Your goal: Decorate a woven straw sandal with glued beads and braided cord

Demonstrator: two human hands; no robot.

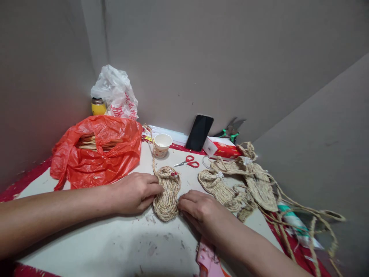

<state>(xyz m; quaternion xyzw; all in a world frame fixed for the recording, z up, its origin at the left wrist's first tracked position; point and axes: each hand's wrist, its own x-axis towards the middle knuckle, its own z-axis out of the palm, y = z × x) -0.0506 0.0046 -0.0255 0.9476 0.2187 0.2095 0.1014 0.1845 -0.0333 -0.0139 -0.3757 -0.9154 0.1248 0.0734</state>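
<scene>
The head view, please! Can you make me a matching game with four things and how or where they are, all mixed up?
Things
1. Scissors
2. Phone
3. Woven shoe
4. Cup

Clues
A. Between the left hand and the right hand
B. Standing upright, white inside
C. Lying flat, red and grey
D. Leaning, with a black screen

Pairs: 1-C, 2-D, 3-A, 4-B
</scene>
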